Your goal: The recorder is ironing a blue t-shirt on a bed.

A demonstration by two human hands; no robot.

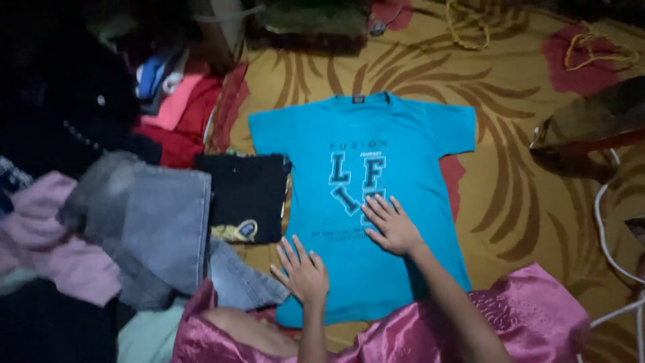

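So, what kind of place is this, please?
Probably a room at home, on a bed or floor. A blue T-shirt lies flat on a yellow patterned sheet beside a pile of clothes, near a clothes iron.

A bright blue short-sleeved T-shirt (376, 202) lies spread flat, front side up, on a mustard-yellow patterned cloth with red blotches. Its collar points away from the person and its hem lies nearest them. Both sleeves are spread out to the sides. Dark block lettering with pale outlines covers the chest. The fabric looks mostly smooth, and the lower hem is partly hidden behind pink satin cloth.
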